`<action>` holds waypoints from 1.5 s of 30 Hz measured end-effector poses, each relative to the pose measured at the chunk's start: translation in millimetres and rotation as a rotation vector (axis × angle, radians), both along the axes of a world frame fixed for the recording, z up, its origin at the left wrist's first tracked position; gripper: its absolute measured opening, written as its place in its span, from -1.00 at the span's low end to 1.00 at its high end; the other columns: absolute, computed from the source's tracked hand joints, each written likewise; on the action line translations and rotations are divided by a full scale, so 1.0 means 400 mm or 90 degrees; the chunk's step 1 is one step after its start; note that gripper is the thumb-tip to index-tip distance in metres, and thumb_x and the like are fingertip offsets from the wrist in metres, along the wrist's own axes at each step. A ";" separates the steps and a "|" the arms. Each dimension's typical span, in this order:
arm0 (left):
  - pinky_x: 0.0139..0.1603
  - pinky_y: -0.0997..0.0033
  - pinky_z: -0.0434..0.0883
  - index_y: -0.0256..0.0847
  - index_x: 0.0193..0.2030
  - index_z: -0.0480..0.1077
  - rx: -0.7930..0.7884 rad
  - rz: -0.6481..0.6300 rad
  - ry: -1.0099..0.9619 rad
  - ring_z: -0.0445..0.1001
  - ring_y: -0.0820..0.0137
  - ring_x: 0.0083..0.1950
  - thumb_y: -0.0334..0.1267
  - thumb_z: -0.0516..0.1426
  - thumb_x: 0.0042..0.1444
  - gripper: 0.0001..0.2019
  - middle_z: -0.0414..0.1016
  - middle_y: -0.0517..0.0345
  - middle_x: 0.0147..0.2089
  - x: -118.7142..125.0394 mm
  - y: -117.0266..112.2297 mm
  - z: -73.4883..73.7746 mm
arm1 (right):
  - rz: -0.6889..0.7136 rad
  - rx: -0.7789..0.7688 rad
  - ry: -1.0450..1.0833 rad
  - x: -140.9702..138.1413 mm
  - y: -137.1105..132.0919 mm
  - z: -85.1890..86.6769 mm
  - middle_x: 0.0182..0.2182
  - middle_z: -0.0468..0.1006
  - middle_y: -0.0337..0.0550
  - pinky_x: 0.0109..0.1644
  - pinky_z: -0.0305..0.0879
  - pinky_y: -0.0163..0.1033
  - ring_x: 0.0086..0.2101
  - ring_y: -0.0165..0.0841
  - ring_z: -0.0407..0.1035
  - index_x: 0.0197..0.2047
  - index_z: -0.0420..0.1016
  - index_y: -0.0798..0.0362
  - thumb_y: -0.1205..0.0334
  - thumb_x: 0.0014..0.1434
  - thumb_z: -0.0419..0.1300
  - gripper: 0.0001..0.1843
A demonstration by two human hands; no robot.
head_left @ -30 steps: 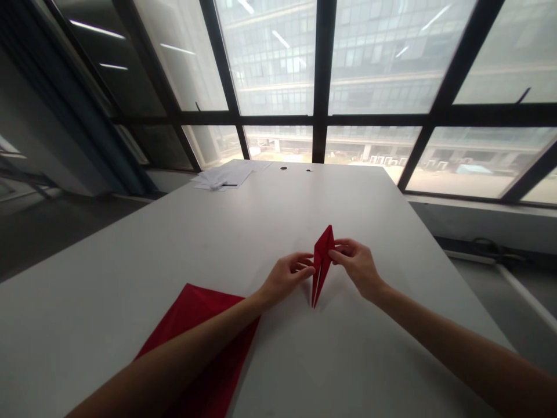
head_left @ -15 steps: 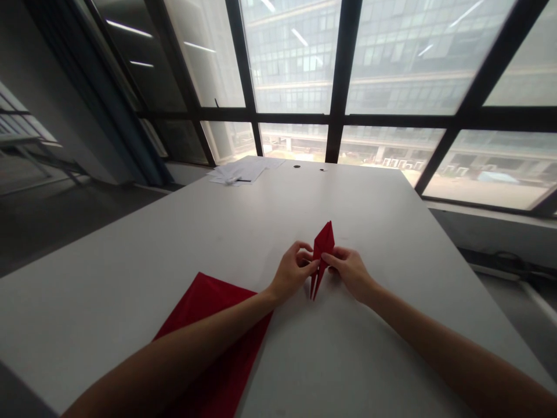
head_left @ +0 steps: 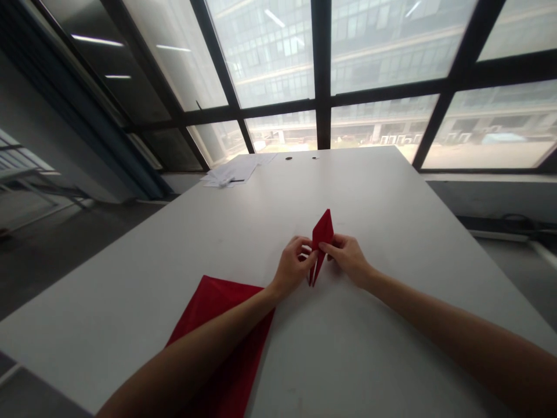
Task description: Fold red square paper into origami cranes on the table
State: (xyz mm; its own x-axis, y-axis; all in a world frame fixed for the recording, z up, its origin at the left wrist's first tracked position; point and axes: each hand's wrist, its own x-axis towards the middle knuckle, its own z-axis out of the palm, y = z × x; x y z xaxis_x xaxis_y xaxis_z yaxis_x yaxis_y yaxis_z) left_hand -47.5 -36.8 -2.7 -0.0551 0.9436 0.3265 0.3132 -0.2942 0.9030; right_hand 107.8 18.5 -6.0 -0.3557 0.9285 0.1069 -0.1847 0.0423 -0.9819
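Observation:
A folded red origami paper (head_left: 323, 227), diamond-shaped with two narrow points towards me, is held between my hands over the middle of the white table (head_left: 174, 247). My left hand (head_left: 296, 260) pinches its left side near the split between the points. On the opposite edge, my right hand (head_left: 346, 253) grips it, thumb on the front and fingers behind. A larger red sheet of paper (head_left: 226, 296) lies under my left forearm, which covers part of it.
White papers (head_left: 237, 169) lie loosely at the far left of the table, with a dark pen-like item (head_left: 237, 180) on them. Two small dark round spots (head_left: 288, 158) show near the far edge. Large framed windows (head_left: 278, 133) stand beyond the table.
The camera view has tilted and shifted slightly. Both hands keep their hold on the folded paper, whose shape looks nearly the same.

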 end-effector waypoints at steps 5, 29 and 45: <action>-0.36 0.52 0.46 -0.23 -0.30 0.41 0.049 0.032 0.105 0.44 0.49 -0.31 -0.25 0.18 0.18 -0.89 0.37 0.09 -0.16 0.004 -0.005 0.005 | -0.003 -0.017 0.030 0.005 0.008 -0.012 -0.39 0.62 -0.12 -0.38 0.28 -0.28 -0.43 -0.38 0.38 -0.29 0.62 0.11 0.05 -0.04 0.37 -0.68; -0.25 0.48 0.51 -0.14 0.02 0.42 0.156 0.014 0.245 0.53 0.48 -0.28 -0.53 0.17 0.11 -0.65 0.54 0.15 -0.10 -0.013 -0.014 0.013 | 0.055 -0.165 0.153 0.016 0.037 -0.022 -0.39 0.59 -0.15 -0.34 0.22 -0.28 -0.42 -0.41 0.33 -0.32 0.63 0.09 0.09 -0.16 0.49 -0.66; -0.20 0.38 0.48 -0.20 -0.01 0.41 0.187 0.033 0.006 0.57 0.37 -0.22 -0.29 0.32 0.09 -0.67 0.62 0.06 -0.20 -0.040 -0.008 0.029 | 0.224 -0.166 0.134 0.035 0.041 -0.009 -0.42 0.52 -0.18 -0.33 0.16 -0.28 -0.43 -0.44 0.28 -0.31 0.62 0.12 0.13 -0.10 0.49 -0.70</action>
